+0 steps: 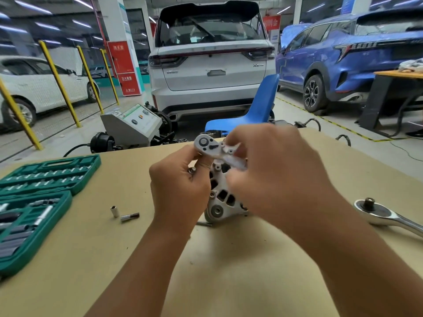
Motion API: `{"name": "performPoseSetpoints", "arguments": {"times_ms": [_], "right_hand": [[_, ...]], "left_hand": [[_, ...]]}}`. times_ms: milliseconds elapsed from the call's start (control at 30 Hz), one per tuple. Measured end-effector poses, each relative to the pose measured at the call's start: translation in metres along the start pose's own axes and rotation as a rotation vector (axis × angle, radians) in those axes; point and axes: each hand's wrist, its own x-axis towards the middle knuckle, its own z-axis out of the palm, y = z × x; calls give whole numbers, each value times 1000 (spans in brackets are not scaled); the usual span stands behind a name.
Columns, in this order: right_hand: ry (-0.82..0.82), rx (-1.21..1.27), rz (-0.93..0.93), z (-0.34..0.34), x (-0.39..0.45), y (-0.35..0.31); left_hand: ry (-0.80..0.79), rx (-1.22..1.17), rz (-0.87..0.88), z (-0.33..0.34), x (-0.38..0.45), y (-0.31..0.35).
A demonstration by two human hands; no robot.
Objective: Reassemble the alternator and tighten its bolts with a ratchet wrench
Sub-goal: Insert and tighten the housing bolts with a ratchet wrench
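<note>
A silver alternator (223, 200) stands on the tan table (229, 271), its ribbed housing showing between my hands. Above it I hold a small ratchet wrench (207, 144) with its round head up and to the left. My left hand (180, 186) pinches the wrench just under the head; something small and metallic peeks out at its fingertips. My right hand (274, 170) is closed around the wrench's handle and looks blurred. Most of the handle and the top of the alternator are hidden by my hands.
An open green socket case (41, 202) lies at the left. Two loose sockets (124, 215) rest on the table left of the alternator. A large chrome ratchet (384, 216) lies at the right. A blue chair (254, 115) and parked cars stand beyond the table's far edge.
</note>
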Motion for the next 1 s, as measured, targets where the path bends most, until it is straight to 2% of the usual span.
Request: {"name": "performPoseSetpoints", "arguments": {"times_ms": [67, 100, 233, 267, 367, 400, 433, 533, 567, 667, 700, 733, 833, 900, 1000], "right_hand": [[83, -117, 4, -3, 4, 5], [72, -87, -18, -2, 1, 3], [-212, 123, -120, 1, -11, -9], [-182, 123, -102, 0, -6, -5], [70, -79, -45, -6, 5, 6], [89, -93, -60, -5, 4, 4], [38, -43, -88, -5, 1, 0], [-246, 127, -164, 0, -7, -10], [-232, 132, -149, 0, -3, -8], [31, -53, -55, -5, 5, 2], [61, -61, -65, -5, 4, 2], [9, -21, -92, -4, 1, -2], [-305, 146, -174, 3, -6, -10], [-231, 94, -131, 3, 1, -3], [86, -153, -44, -4, 9, 7]], "left_hand": [[-10, 32, 21, -1, 1, 2], [-8, 33, 28, -1, 1, 2], [-22, -35, -13, 1, 1, 4], [-17, -37, -8, 1, 1, 3], [-7, 17, -15, 0, 1, 2], [-6, 16, -15, 0, 1, 3], [-8, 4, -15, 0, 1, 3], [-40, -39, -27, -2, 2, 5], [-37, -39, -20, -3, 3, 4], [-29, 47, -9, -6, 3, 3], [-27, 61, -11, -5, 3, 4], [-28, 48, -6, -5, 2, 4], [-16, -17, 22, -4, 1, 8], [-11, -1, 31, -4, 0, 5], [-17, 38, -14, -4, 1, 3]]}}
